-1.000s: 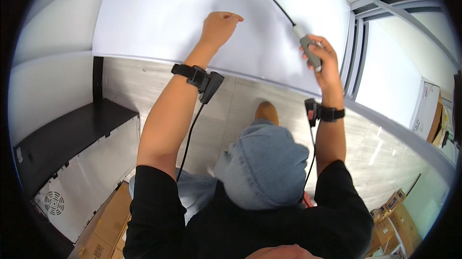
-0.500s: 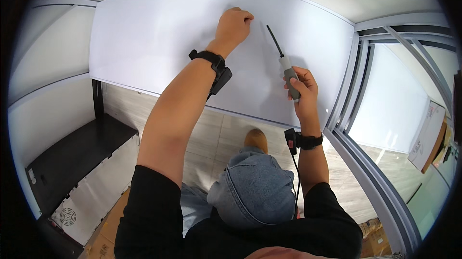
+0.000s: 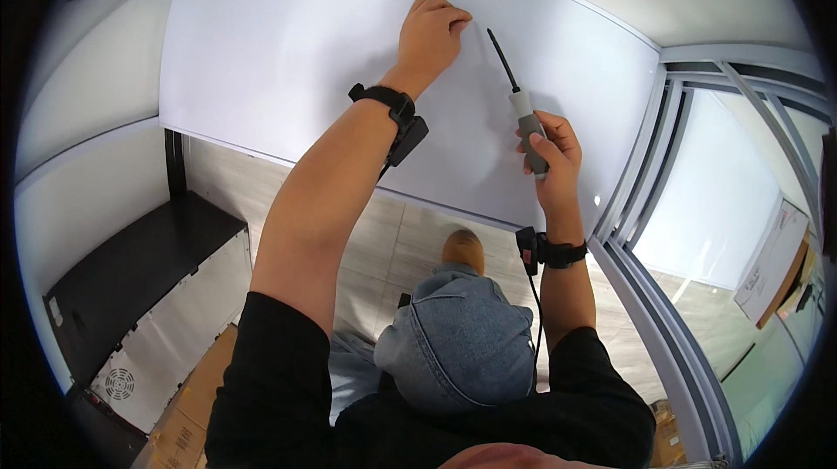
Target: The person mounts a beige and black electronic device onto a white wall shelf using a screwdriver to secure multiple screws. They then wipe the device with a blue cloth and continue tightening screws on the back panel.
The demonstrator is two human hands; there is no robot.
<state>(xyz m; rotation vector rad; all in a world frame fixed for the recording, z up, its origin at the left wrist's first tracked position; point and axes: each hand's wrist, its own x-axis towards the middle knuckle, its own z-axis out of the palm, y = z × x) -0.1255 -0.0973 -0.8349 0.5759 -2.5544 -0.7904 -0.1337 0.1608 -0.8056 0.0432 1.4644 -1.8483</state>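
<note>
My left hand (image 3: 433,30) is raised against the upper part of a large white panel (image 3: 288,68), fingers curled and pinched at its surface; whatever they pinch is too small to make out. My right hand (image 3: 549,151) grips the grey handle of a screwdriver (image 3: 518,96), whose thin dark shaft points up and left toward the left hand, its tip a short way right of those fingers. Both wrists wear black bands with small devices and cables.
A black-topped cabinet (image 3: 131,268) with a vented white front stands at lower left, cardboard boxes (image 3: 187,421) beside it. A sliding window frame (image 3: 689,207) runs along the right. My bent knee in blue denim (image 3: 458,343) and a tan shoe (image 3: 462,249) rest on pale floor tiles.
Both hands have risen up the white panel. The left hand has climbed to the panel's top area, and the screwdriver tip has come closer to it.
</note>
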